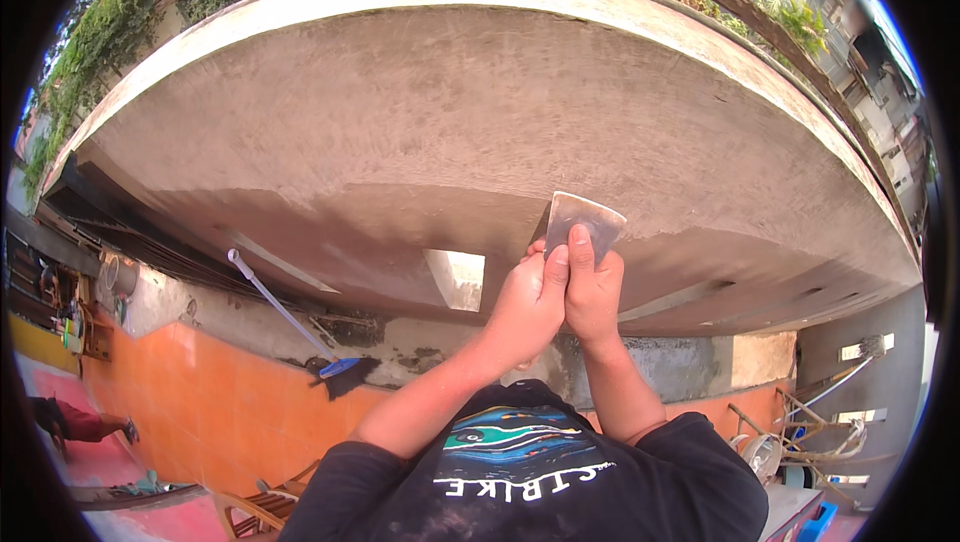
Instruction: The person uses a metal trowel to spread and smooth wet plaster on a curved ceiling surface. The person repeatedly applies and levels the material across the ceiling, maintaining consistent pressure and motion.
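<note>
A scraper with a wide, flat grey blade (580, 214) rises from between my two hands, its broad edge up against a grey-brown cement-plastered wall (430, 102). My left hand (528, 300) is closed around the scraper's lower part, which the fingers hide. On its other side, my right hand (595, 294) grips it too, with the thumb laid flat along the blade. The hands touch each other. Below the blade the wall surface looks darker, with a rectangular opening (463, 280) to the left of my hands.
A broom (345, 372) with a pale pole leans on the wall at left, above an orange floor (230, 412). A person's leg in red shorts (88, 426) shows at far left. Wooden poles (800, 412) and a bucket (763, 454) stand at right. A wooden chair (250, 514) is behind me.
</note>
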Motion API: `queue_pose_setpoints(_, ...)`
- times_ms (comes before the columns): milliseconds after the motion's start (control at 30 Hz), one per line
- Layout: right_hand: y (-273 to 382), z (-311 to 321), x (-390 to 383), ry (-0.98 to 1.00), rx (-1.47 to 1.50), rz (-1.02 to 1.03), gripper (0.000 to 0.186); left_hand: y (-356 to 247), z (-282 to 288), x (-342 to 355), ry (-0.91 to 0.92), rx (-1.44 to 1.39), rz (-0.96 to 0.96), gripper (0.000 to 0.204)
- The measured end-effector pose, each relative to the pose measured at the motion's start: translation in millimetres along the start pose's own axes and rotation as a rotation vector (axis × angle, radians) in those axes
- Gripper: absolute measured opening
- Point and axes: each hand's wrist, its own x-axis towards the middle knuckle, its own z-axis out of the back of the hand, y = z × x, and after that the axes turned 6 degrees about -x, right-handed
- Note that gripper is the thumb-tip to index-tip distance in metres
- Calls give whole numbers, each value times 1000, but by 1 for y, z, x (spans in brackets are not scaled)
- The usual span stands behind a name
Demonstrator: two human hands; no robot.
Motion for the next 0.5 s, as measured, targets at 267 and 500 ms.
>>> queue_pose_setpoints(267,6,-1,9,15,9,44,50,-13,3,8,-17,74,90,48)
queue_pose_setpoints(500,-19,14,-22,158,236,149,63,-32,4,-18,98,84,44,48)
